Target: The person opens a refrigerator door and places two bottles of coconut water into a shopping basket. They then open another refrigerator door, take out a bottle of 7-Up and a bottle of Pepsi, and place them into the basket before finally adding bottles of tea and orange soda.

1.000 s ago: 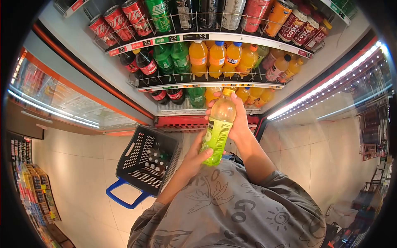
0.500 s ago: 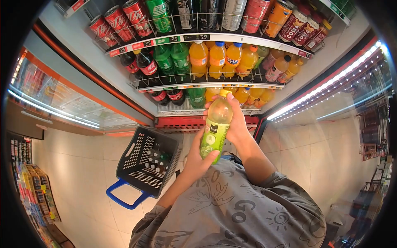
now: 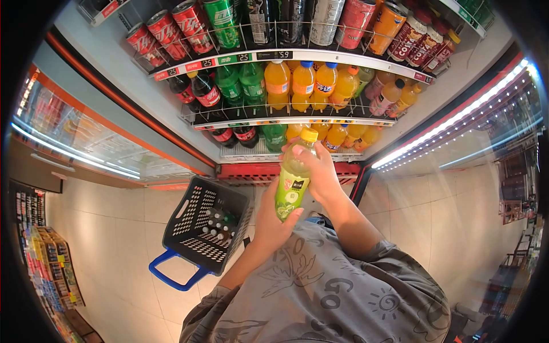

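Pale tiles (image 3: pixel 120 228) are lit in front of an open drinks cooler (image 3: pixel 131 100), where a plastic bottle (image 3: pixel 292 186) is held above the grey printed shirt (image 3: pixel 337 286) of the wearer. Its yellow cap (image 3: pixel 309 134) is pointed up toward the shelves and slightly to the right, and its green label (image 3: pixel 296 184) is turned to view. Around the upper part of the bottle the right hand (image 3: pixel 322 171) is wrapped, with the thumb laid across the front below the cap and fingertips showing on the far side. The lower part is gripped by the left hand (image 3: pixel 271 214), its thumb pressed near the base. To the left, a black perforated basket (image 3: pixel 186 231) is set on the floor; its blue handle (image 3: pixel 171 280) is folded outward, and small bottles with pale caps (image 3: pixel 217 224) are grouped inside. Beyond the hands, a red grille (image 3: pixel 246 172) is seen below the cooler's shelves. Dark, green and orange drinks (image 3: pixel 278 80) are lined up behind wire rails on the middle shelf, with more bottles (image 3: pixel 336 137) below and mixed cans (image 3: pixel 220 23) above. The cooler is flanked by glass doors (image 3: pixel 86 134), and at the far left racks of packaged goods (image 3: pixel 54 257) are shown, too small to be read.
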Demonstrator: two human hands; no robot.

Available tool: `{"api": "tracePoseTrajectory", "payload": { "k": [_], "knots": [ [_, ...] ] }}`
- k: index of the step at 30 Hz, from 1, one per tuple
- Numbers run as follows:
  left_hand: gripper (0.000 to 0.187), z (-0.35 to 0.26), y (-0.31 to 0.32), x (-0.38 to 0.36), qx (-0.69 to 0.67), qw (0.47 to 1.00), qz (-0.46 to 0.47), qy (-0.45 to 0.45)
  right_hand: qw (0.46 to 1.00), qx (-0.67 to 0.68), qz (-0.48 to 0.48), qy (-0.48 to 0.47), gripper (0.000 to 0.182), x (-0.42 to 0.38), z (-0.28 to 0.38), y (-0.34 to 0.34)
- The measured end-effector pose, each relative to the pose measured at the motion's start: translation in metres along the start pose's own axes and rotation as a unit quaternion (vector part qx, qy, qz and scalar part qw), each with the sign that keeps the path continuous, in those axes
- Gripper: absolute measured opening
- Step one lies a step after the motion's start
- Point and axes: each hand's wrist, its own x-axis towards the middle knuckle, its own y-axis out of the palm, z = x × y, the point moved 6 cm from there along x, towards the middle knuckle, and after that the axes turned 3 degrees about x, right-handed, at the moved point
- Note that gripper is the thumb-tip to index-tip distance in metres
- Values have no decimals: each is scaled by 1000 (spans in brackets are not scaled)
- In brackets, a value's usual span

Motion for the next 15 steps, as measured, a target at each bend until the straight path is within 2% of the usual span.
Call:
{"api": "tracePoseTrajectory", "payload": {
  "k": [3, 6, 15],
  "knots": [
    [80, -4, -3, -1, 76, 997, -3, -2, 997, -61, -10, -39, 35, -3, 2, 3],
    [85, 1, -3, -2, 100, 995, 2, 7, 997, -65, -11, -41, 33, -7, 7, 6],
    [92, 2, -3, 4, 33, 993, 100, -52, 993, 93, 75, 14, 30, -8, 8, 1]
  ]
}}
